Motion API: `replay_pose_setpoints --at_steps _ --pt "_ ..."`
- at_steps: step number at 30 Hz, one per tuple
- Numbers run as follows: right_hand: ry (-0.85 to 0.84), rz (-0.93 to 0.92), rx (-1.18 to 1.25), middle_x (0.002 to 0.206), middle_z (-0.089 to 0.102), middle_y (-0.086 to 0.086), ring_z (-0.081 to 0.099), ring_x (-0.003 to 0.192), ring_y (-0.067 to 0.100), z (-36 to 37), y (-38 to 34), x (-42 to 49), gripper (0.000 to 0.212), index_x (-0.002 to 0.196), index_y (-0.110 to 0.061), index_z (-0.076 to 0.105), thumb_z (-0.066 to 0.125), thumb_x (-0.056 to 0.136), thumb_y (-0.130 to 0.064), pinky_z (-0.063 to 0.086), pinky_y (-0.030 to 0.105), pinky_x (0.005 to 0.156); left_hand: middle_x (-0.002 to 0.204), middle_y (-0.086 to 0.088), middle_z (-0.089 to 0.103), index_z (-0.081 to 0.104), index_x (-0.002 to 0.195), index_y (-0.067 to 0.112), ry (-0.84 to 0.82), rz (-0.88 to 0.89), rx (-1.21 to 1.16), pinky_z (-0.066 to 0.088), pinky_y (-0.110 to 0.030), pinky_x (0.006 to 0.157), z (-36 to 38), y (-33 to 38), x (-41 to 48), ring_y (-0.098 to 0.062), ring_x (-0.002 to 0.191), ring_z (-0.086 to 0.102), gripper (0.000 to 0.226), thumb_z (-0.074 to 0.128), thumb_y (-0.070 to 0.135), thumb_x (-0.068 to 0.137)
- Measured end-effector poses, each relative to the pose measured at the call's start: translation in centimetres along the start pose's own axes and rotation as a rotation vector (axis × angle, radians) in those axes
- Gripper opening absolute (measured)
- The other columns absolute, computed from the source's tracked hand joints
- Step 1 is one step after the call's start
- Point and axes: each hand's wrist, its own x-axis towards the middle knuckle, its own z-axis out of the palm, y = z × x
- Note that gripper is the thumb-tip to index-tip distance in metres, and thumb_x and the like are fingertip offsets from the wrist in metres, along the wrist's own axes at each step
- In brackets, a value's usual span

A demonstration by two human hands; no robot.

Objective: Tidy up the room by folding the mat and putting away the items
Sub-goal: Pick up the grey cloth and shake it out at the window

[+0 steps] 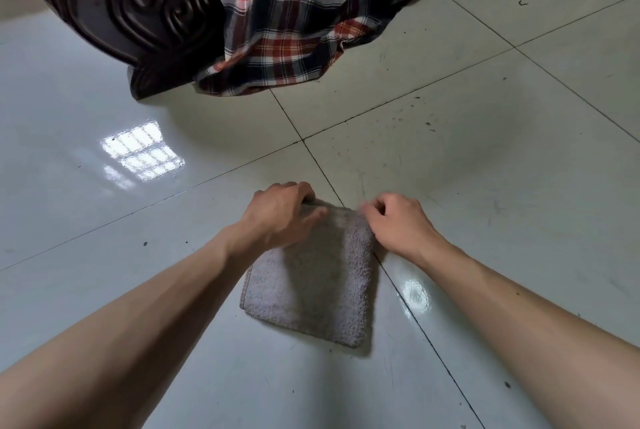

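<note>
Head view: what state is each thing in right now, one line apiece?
Grey terry-cloth mat: folded into a small rectangle, flat on the glossy tiled floor.
Left hand: grips the mat's far left corner.
Right hand: pinches its far right corner.
Red-and-navy plaid cloth: draped, hem bunched on the floor.
Dark carved wooden leg: upright.

The left hand [280, 213] is covering the far-left corner of the mat [311, 290]; fingertips of the right hand [398, 224] are blurring; the plaid cloth [311, 12] is running off the top edge.
</note>
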Motion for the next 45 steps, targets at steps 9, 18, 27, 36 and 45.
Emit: replay_pose_setpoints --at_steps 9,18,27,36,45 --pt "-0.019 0.223 0.061 0.096 0.075 0.012 0.069 0.089 0.030 0.9 -0.9 2.5 0.015 0.090 -0.013 0.078 0.067 0.086 -0.023 0.053 0.025 0.075 0.098 0.002 0.067 0.067 0.093 0.025 -0.057 0.001 0.070 0.045 -0.030 0.071 -0.4 1.6 4.0 -0.023 0.090 0.062 0.008 0.063 0.033 0.092" --pt "-0.156 0.200 0.077 0.070 0.063 -0.006 0.054 0.065 0.008 -0.6 -2.0 2.0 0.013 0.069 -0.021 0.070 0.080 0.074 -0.014 0.035 0.019 0.050 0.084 0.002 0.064 0.062 0.081 0.023 -0.095 0.051 -0.100 0.050 -0.034 0.070 -1.2 0.7 3.0 -0.023 0.084 0.060 0.010 0.070 0.020 0.086" --pt "-0.082 0.092 0.290 0.067 0.063 -0.008 0.050 0.060 0.006 -2.1 -3.0 -0.6 0.011 0.070 -0.018 0.075 0.079 0.079 -0.021 0.034 0.019 0.051 0.083 0.002 0.068 0.070 0.086 0.014 -0.042 0.074 -0.292 0.047 -0.020 0.056 -6.3 1.1 -1.8 -0.013 0.074 0.061 0.005 0.075 0.016 0.086" --pt "-0.029 0.016 0.554 0.072 0.068 -0.001 0.058 0.069 0.014 -5.4 -5.5 -4.7 0.009 0.071 -0.015 0.075 0.075 0.079 -0.013 0.045 0.030 0.069 0.071 -0.006 0.065 0.065 0.066 0.016 -0.072 -0.152 -0.780 0.047 -0.036 0.070 -10.1 3.1 -5.8 -0.023 0.076 0.060 0.017 0.080 0.013 0.072" --pt "0.098 -0.260 0.233 0.075 0.060 -0.007 0.053 0.071 0.011 -5.2 -5.1 -6.8 0.015 0.088 -0.013 0.063 0.058 0.098 -0.023 0.036 0.025 0.065 0.085 -0.006 0.068 0.063 0.084 0.012 0.116 -0.074 -0.642 0.050 -0.034 0.068 -10.4 4.2 -7.6 -0.021 0.078 0.060 0.012 0.072 0.017 0.092"
